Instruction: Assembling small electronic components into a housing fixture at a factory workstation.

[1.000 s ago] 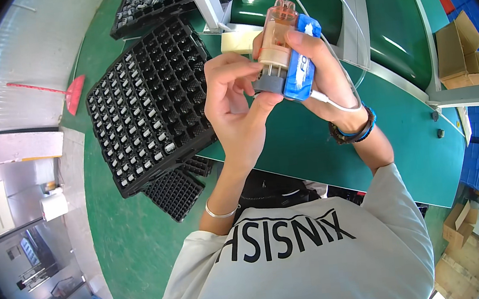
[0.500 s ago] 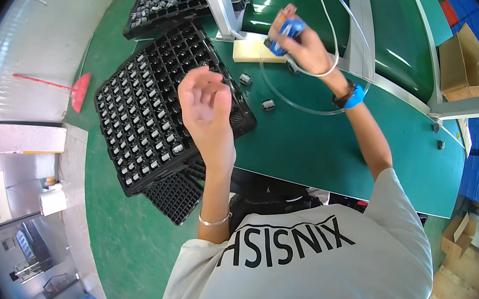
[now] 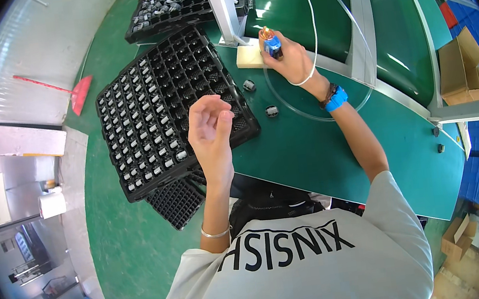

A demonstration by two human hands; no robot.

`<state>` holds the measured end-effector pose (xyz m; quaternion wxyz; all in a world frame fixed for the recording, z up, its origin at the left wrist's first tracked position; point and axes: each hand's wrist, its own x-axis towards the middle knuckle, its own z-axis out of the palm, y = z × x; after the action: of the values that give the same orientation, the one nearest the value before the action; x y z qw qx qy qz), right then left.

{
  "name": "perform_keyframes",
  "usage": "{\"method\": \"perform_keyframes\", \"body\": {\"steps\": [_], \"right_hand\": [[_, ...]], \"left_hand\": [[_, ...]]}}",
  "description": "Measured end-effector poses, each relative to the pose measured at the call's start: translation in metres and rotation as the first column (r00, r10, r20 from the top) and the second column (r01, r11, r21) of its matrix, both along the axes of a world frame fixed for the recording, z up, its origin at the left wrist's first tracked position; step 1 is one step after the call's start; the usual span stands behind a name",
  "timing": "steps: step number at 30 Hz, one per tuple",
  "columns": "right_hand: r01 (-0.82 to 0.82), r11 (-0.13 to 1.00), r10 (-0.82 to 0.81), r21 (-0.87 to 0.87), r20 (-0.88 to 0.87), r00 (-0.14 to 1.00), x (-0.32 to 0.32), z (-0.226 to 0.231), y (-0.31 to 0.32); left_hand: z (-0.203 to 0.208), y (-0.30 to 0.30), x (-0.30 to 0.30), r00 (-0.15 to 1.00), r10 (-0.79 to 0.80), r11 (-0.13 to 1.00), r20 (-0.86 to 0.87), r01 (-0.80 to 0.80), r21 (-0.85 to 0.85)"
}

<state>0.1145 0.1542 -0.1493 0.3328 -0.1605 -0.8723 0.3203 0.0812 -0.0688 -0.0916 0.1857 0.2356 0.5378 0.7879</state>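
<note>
My right hand (image 3: 296, 65) is wrapped round a small blue handheld tool (image 3: 272, 45) with a copper-coloured tip. It is beside a pale yellow block (image 3: 248, 58) on the green bench. My left hand (image 3: 209, 130) hovers over the near right side of a black pocketed tray (image 3: 187, 52). Its fingers are loosely curled, apart from the thumb, and I see nothing in them. Short silvery cylindrical parts (image 3: 181, 155) fill many pockets on the tray's left; pockets on the right hold none. Two similar loose parts, one farther (image 3: 249, 85) and one nearer (image 3: 272, 111), lie between the tray and my right arm.
Another black tray (image 3: 173, 6) heaped with parts stands at the back. A white post (image 3: 219, 10) rises behind the block. Clear tubing (image 3: 291, 111) loops over the bench (image 3: 310, 147). A smaller black tray (image 3: 176, 204) shows below the big one. Cardboard boxes (image 3: 460, 68) stand at right.
My right hand has moved slightly left and lower with the blue tool, whose tip now points away from me. My left hand has shifted slightly down and right.
</note>
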Motion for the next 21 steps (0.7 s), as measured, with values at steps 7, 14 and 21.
{"method": "perform_keyframes", "body": {"steps": [7, 14, 21], "right_hand": [[0.019, 0.999, -0.019, 0.037, -0.008, 1.0, 0.001, -0.004, 0.003], [0.012, 0.999, -0.011, 0.037, -0.034, 0.999, 0.0, -0.008, 0.006], [0.035, 0.999, -0.035, 0.039, -0.005, 0.999, 0.001, -0.006, 0.008]], "left_hand": [[-0.005, 0.001, 0.002, 1.0, -0.022, 1.0, 0.011, 0.022, 0.012], [-0.008, 0.003, 0.004, 0.999, -0.027, 1.0, 0.022, 0.027, 0.001], [-0.018, 0.027, 0.02, 0.797, -0.449, 0.816, -0.405, 0.181, -0.549]]}}
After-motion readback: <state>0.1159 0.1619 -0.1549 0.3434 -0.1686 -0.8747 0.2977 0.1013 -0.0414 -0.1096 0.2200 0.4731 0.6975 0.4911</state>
